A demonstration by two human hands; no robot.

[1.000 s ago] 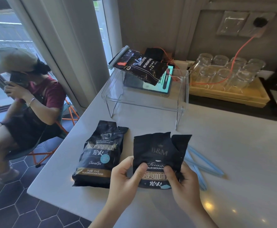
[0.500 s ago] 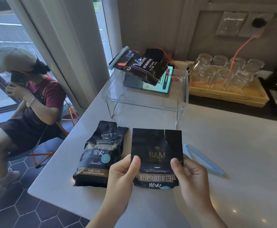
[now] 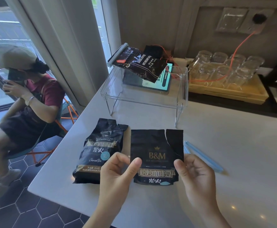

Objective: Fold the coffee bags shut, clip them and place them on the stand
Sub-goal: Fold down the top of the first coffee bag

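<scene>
Three coffee bags: one on the stand, two before it. One blue clip. One glass tray.

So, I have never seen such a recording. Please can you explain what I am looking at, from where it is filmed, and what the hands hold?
There is no machine here. A person wears one camera on the head, so you look forward and down at their own two hands. The left hand and the right hand pinch the sides of a black coffee bag, its torn top flattened. A second coffee bag lies beside it on the white counter. A blue clip lies to the right. Behind, a clear stand already carries one clipped bag. Glasses sit on a tray further back.
</scene>
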